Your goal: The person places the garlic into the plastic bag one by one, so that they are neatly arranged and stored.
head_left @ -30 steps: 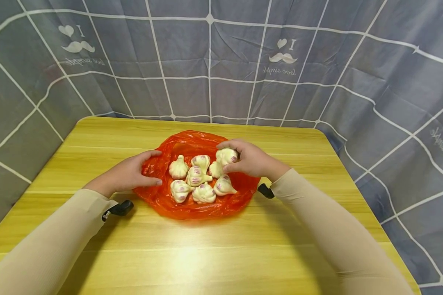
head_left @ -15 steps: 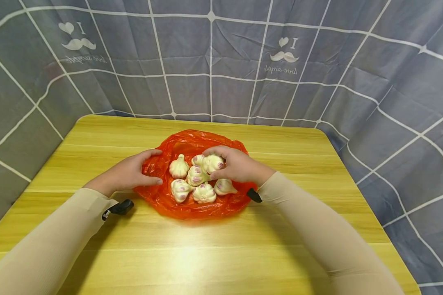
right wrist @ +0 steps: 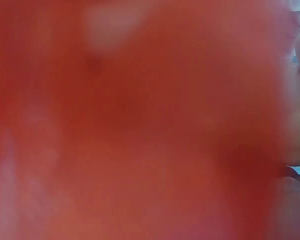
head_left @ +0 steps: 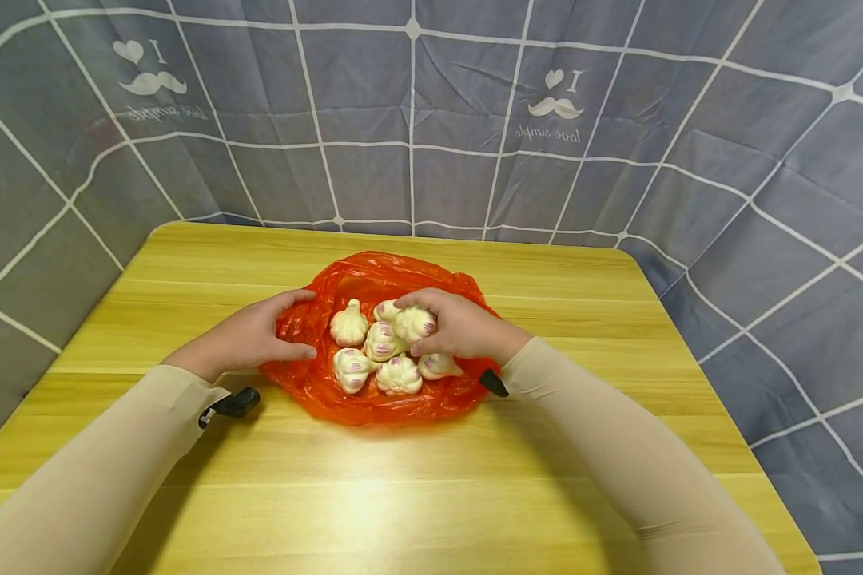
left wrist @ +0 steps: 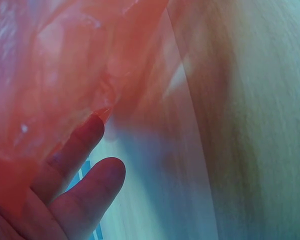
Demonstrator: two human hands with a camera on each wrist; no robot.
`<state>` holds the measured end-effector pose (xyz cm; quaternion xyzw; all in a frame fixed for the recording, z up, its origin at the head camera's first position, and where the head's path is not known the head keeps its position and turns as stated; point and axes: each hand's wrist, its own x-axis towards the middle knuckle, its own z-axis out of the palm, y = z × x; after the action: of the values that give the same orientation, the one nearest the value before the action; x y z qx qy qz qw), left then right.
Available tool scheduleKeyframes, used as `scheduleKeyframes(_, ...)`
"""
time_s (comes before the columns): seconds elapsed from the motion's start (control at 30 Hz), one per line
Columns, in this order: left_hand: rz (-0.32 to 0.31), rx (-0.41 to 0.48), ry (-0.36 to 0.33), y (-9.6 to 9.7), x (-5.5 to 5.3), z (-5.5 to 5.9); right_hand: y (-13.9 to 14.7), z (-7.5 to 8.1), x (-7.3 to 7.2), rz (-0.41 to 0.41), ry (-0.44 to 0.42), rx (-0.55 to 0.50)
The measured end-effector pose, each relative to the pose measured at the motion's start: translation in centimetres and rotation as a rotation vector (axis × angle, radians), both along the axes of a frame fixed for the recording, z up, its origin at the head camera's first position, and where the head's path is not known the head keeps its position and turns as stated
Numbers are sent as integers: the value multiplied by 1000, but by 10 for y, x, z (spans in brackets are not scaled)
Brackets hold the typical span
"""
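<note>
Several white garlic bulbs (head_left: 384, 342) with purple streaks lie together in an opened red plastic bag (head_left: 359, 407) on the table. Over the right part of the pile, my right hand (head_left: 463, 326) grips one garlic bulb (head_left: 413, 323) between thumb and fingers. Another bulb (head_left: 439, 366) is partly covered by that hand. My left hand (head_left: 248, 335) rests against the bag's left side, thumb and index finger spread apart. In the left wrist view, extended fingers (left wrist: 87, 187) lie against the bag. Blurred red plastic fills most of the right wrist view.
A light wooden table (head_left: 331, 511) carries the bag. Grey curtain (head_left: 359, 88) with white grid lines hangs behind it and at both sides. A black wrist strap end (head_left: 237, 402) sticks out by the left cuff, another (head_left: 494, 382) by the right.
My right hand has moved left with the gripped garlic bulb, from the right side of the bag to above the pile, then held nearly still. The left hand has stayed in place.
</note>
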<state>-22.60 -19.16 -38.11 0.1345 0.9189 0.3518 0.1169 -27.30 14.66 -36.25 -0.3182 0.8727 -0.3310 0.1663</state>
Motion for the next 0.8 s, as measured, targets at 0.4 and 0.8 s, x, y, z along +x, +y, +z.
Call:
scheduleKeyframes(0.4,-4,-10,8,-1,5,-1,-1,-7,5,7,14,21)
scheduleKeyframes(0.8,13,-20,17,5,15,-4,2,-10,11,26,5,31)
